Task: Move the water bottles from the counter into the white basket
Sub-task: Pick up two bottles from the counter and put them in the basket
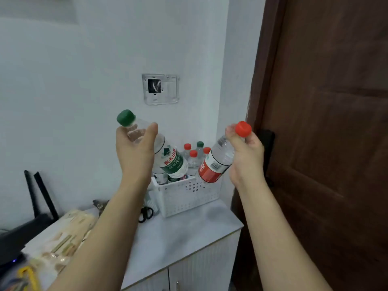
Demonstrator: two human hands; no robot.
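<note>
- While both arms reach up and forward from the bottom edge, the left hand wraps the neck of a green-capped bottle, thumb across the front; its curled fingers sit behind the clear plastic and are hard to make out.
- That bottle tilts, cap up and to the left, its base dipping toward the white basket; whether the base touches the bottles below cannot be told.
- The right hand pinches a red-capped bottle just under the cap, thumb in front, other fingers hidden behind the neck.
- This bottle leans cap up and to the right, its lower end over the basket's right rim; the very bottom is lost against the white wall of the basket.
- Both wrists are bent back, forearms bare and rising in a loose V.
- Inside the basket stand several more bottles, red caps and one green showing, their bodies largely blocked by the two held ones.
- The basket sits at the far right corner of the pale tabletop, near the wall.
- Black scissors lie just left of the basket, partly covered by the left forearm.
- At the left edge, a black router with two antennas and some packaged goods are cut off and blurred.
- A brown door fills the right side.
</note>
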